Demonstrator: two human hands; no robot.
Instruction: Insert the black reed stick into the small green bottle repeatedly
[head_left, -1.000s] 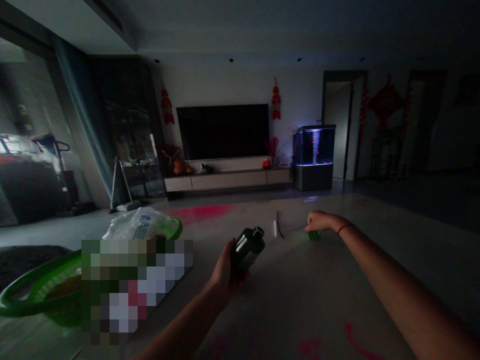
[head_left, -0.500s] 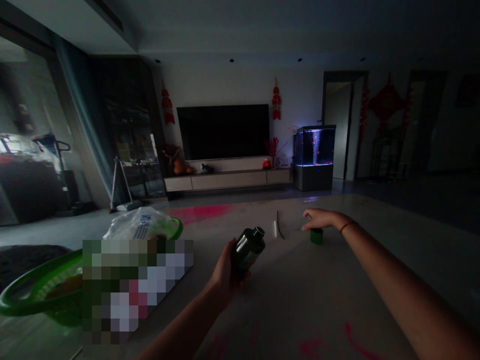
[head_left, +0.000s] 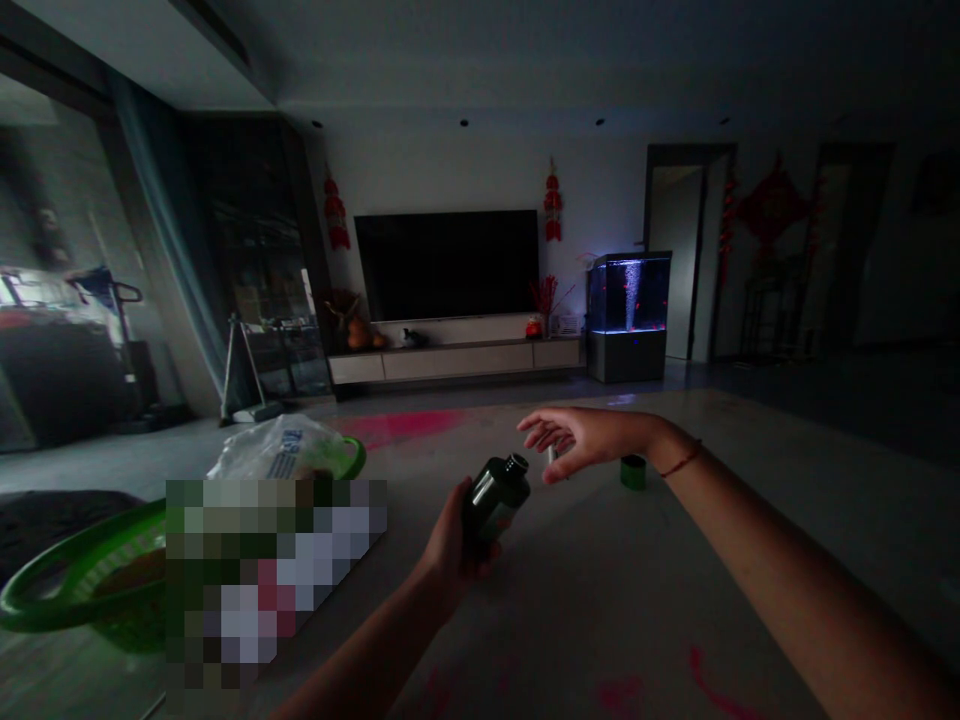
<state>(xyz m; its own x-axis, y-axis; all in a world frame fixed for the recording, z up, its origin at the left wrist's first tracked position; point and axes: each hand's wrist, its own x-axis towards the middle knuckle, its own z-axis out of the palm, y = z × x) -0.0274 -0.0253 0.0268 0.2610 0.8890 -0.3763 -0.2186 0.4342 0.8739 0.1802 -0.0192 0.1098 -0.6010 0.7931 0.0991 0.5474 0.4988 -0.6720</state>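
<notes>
A dark green bottle (head_left: 496, 502) with a bare threaded neck is gripped by my left hand (head_left: 448, 540), tilted to the right above the table. My right hand (head_left: 592, 437) hovers just right of the bottle's mouth, fingers apart and curved, with nothing visible held in them. Between its thumb and fingers shows part of a short white stick (head_left: 551, 455) that lies on the table behind. A small green cylindrical piece, perhaps the cap (head_left: 633, 474), stands on the table below my right wrist.
On the left of the table (head_left: 570, 600) is a green plastic basket (head_left: 45, 590), with a clear plastic bag (head_left: 274, 448) behind and a blurred-out patch beside it. Pink stains mark the tabletop. A television (head_left: 450, 265) and a lit fish tank (head_left: 630, 295) are at the far wall.
My right hand has moved left from above the green cylindrical piece to beside the bottle's mouth, its fingers spreading. My left hand and the bottle have stayed nearly still.
</notes>
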